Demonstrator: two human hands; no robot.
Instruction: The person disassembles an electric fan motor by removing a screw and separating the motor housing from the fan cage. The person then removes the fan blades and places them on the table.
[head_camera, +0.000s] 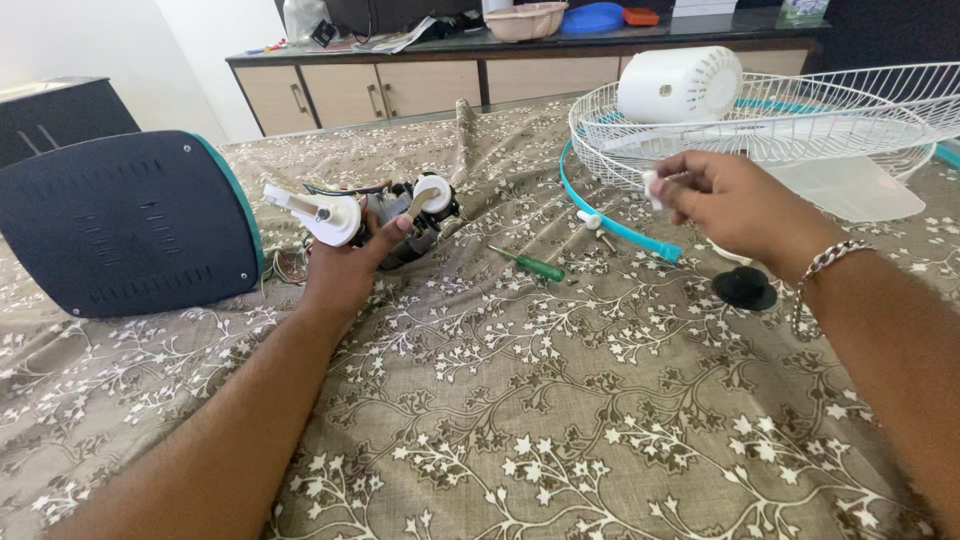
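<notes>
nearest to us, the cloth (560, 420), brown with a white flower pattern, spread over the whole surface, and both our forearms coming in across it from the bottom corners.

up the left arm to our left hand (345, 268): it is wrapped around the fan motor (400, 215), thumb up the side, a firm hold. the motor sits on the cloth just left of centre, black body with white plastic parts on top and a white shaft sticking out to the left. just beside it on the left, the dark blue cover (125, 222) with a teal edge, standing tilted on the cloth.

over to our right hand (730, 205), raised above the cloth, a chain bracelet (825, 262) at the wrist. fingertips pinched narrow on a small white part (652, 188); we cannot tell just what it is, too small.

between the hands, a green-handled screwdriver (530, 264) flat on the cloth. near it a teal ring (615, 222) curving under the white wire fan guard (800, 120), with a white motor housing (678, 85) resting in the guard. a clear fan blade (850, 190) lies beneath the guard's right side. a black knob (744, 288) sits on the cloth just below our right wrist.

at the back, a counter with drawers (400, 85) and bowls on top.
</notes>
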